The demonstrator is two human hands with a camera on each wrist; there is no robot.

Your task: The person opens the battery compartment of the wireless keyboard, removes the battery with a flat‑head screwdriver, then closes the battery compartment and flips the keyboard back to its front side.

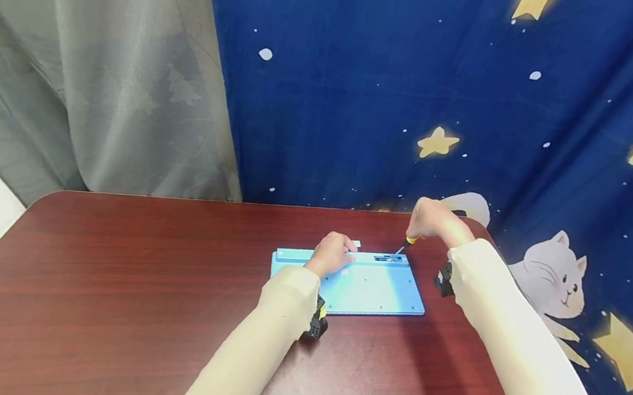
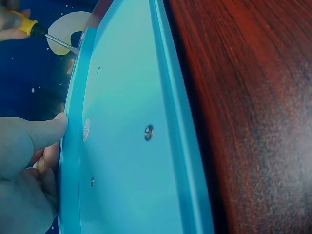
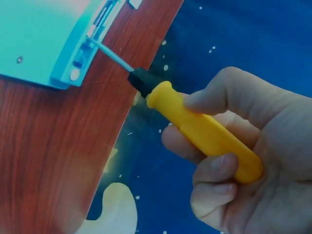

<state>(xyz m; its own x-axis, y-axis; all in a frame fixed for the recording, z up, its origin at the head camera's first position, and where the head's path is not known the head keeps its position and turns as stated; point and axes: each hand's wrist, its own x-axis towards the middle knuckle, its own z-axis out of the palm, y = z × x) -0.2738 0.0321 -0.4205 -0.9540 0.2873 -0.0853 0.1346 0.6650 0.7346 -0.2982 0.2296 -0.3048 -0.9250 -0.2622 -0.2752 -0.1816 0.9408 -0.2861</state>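
Screwdriver (image 3: pixel 209 134) meeting the slot (image 1: pixel 384 258) of a blue board (image 1: pixel 367 288)

The board is lying flat on the desk (image 1: pixel 137 281), near the far edge and well toward the far right corner. Its raised ridge is running along the side facing the desk's far edge, and the slot is sitting in that ridge, at its right end. Small screws (image 2: pixel 148 132) are dotting the board's face.

The right hand (image 1: pixel 430 218) is hovering by the desk's far right corner, its fingers wrapping round the yellow handle and its thumb pressing along it. The shaft is slanting down toward the board, its tip reaching the slot; how deep it is going cannot be told.

The left hand (image 1: pixel 332 253) is gripping the ridge near its middle, the thumb lying on top and the other fingers curling behind the far side. A pale piece (image 1: pixel 356 244) is resting just beyond the board, beside the left fingertips, between the ridge and the desk's far edge.

Beyond that edge, a blue curtain (image 1: pixel 334 95) with yellow stars is hanging next to a grey curtain (image 1: pixel 114 70).
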